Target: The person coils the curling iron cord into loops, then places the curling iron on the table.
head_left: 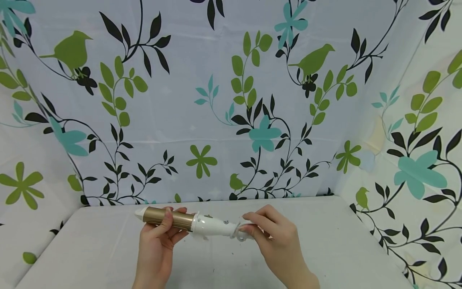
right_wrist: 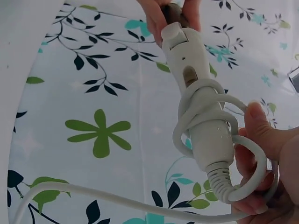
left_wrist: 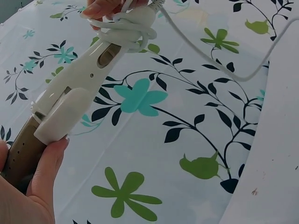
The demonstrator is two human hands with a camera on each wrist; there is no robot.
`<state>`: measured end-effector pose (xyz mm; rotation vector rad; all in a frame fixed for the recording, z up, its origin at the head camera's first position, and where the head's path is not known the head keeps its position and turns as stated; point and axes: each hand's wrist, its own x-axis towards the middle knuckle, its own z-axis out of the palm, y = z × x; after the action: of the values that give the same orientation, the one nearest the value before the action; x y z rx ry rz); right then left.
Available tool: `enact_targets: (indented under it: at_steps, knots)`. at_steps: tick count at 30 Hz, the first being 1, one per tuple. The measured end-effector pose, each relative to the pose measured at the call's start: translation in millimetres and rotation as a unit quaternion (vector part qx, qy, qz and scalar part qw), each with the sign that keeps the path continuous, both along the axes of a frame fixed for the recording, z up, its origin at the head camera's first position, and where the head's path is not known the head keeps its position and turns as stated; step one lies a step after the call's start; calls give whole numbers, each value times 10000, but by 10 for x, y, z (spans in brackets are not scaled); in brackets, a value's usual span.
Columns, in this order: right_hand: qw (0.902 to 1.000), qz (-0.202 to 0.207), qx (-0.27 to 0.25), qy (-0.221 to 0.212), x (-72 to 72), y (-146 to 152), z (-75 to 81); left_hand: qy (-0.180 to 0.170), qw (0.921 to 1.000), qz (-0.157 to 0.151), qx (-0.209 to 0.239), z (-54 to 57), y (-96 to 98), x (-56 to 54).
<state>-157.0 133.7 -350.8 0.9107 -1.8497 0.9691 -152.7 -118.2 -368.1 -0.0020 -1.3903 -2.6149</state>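
L hand point(head_left: 159, 237) grips gold barrel point(head_left: 153, 215) of curling iron point(head_left: 213, 225), held over bench point(head_left: 108, 249), white tip to L; R hand point(head_left: 279, 237) pinches white cord point(right_wrist: 261, 163), wrapped several turns rnd handle point(right_wrist: 210, 144).

Left hand point(head_left: 157, 241), nearer table's point(head_left: 343, 249) left edge: bare, slim fingers, wrist uncovered. Right hand point(head_left: 276, 233), nearer right edge: matching build, bare past wrist onto lower forearm. Left thumbnail point(left_wrist: 66, 139) side-on in left wrist view. Right thumbnail point(right_wrist: 256, 110) rounded. Other nails mostly too small to judge.
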Motion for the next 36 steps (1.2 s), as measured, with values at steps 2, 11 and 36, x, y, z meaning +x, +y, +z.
enact_targets:
  at_steps: [2,11,36]
  knots:
    - [9993,187,-77,-307,-6,24,-10,40,10000,-47,-10,-9,-12,-2]
    - [9790,813,-284,-1849,-52,133,-37,106,9989,-446,26,-34,-39,-7]
    - [8192,2174,-2022,-4906,-184,46,-110,484,9874,-699,1334,-46,-146,-2]
